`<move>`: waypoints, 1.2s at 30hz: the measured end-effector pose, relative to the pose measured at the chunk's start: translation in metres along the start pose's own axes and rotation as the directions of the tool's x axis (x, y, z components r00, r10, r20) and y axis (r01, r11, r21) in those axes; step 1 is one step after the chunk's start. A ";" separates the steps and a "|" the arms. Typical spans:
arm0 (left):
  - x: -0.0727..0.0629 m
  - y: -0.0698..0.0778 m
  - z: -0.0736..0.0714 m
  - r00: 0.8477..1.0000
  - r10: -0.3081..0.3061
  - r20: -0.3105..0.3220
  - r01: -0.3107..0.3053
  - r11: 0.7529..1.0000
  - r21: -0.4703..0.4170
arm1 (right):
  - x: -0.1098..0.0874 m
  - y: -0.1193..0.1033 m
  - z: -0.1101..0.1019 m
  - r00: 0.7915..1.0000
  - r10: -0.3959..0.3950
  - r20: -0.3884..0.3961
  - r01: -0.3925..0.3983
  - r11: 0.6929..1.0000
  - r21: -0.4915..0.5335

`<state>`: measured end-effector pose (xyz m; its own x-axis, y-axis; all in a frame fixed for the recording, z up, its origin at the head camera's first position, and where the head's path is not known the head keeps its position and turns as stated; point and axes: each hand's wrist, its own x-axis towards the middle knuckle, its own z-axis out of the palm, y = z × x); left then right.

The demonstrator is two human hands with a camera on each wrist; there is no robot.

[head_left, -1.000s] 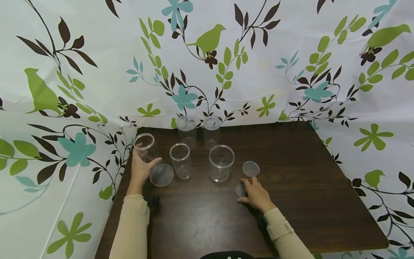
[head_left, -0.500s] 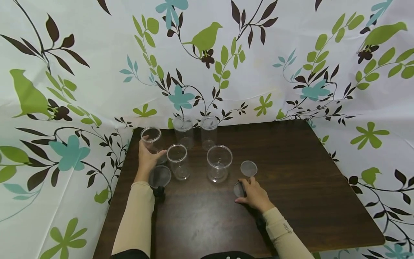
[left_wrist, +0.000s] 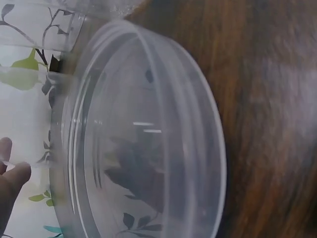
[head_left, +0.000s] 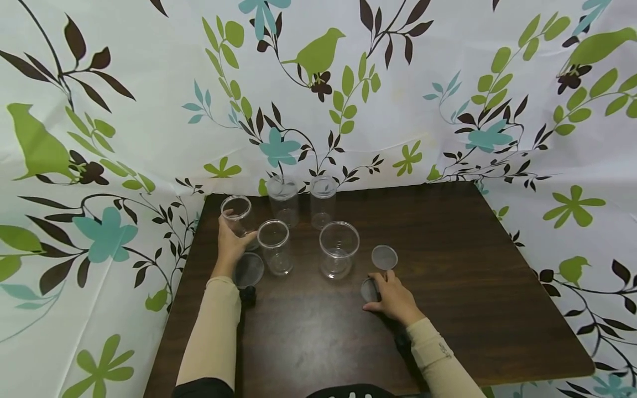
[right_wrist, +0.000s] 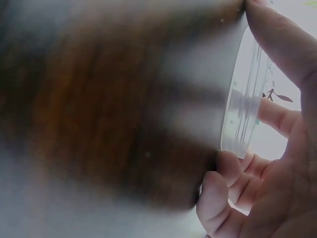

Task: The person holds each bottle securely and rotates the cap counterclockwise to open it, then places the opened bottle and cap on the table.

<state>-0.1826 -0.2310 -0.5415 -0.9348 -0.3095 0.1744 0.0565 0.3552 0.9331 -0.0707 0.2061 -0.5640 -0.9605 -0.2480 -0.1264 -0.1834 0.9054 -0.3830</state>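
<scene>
My left hand (head_left: 231, 247) grips a clear plastic jar (head_left: 243, 222) at the left of the table, its thumb on the near side. In the left wrist view the thumb (left_wrist: 17, 176) shows at the left edge against clear plastic. A large clear lid (head_left: 248, 270) lies beside that wrist and fills the middle of the left wrist view. My right hand (head_left: 395, 298) holds a small clear lid (head_left: 369, 290) by its edge on the table. In the right wrist view thumb and fingers curl around this lid (right_wrist: 241, 99). Another small lid (head_left: 385, 257) lies just behind.
An uncapped narrow jar (head_left: 276, 251) and a wider jar (head_left: 338, 254) stand mid-table. Two lidded jars (head_left: 283, 204) (head_left: 323, 204) stand at the back edge, by the patterned curtain (head_left: 388, 110). Brown tabletop (head_left: 473, 298) stretches to the right.
My left hand has brought its jar a little right and back, closer to the other jars. The right hand has stayed at the small lid.
</scene>
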 end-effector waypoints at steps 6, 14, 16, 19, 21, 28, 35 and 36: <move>-0.001 -0.004 -0.001 1.000 0.009 -0.002 -0.009 1.000 0.024 | -0.001 -0.001 0.000 1.000 -0.006 -0.010 0.006 1.000 -0.019; 0.002 -0.008 -0.002 1.000 0.012 0.002 -0.012 0.998 0.054 | 0.000 0.000 0.003 0.999 -0.017 -0.033 0.015 0.999 -0.037; 0.003 -0.009 -0.003 1.000 0.008 0.008 -0.009 0.997 0.072 | -0.001 -0.001 0.003 0.999 -0.021 -0.036 0.020 0.999 -0.042; 0.003 -0.010 -0.004 1.000 -0.004 0.014 0.003 0.996 0.086 | -0.001 -0.004 0.002 0.999 -0.021 -0.031 0.020 0.999 -0.045; 0.003 -0.010 -0.005 1.000 -0.009 0.015 0.008 0.996 0.090 | -0.002 -0.007 0.001 1.000 -0.020 -0.025 0.018 0.999 -0.044; 0.002 -0.008 -0.004 1.000 -0.019 0.019 0.017 0.993 0.113 | -0.004 -0.007 -0.010 1.000 -0.013 -0.025 0.011 0.998 -0.069; 0.003 -0.003 -0.002 0.999 -0.043 0.032 0.039 0.992 0.122 | 0.011 0.003 -0.055 1.000 -0.012 0.011 0.012 1.000 0.001; 0.003 -0.003 -0.003 0.998 -0.050 0.033 0.046 0.990 0.133 | 0.016 0.004 -0.063 1.000 -0.019 0.003 0.019 1.000 0.012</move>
<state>-0.1842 -0.2353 -0.5432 -0.9474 -0.2979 0.1168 -0.0332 0.4546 0.8901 -0.1004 0.2277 -0.5103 -0.9562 -0.2663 -0.1215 -0.1992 0.8963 -0.3962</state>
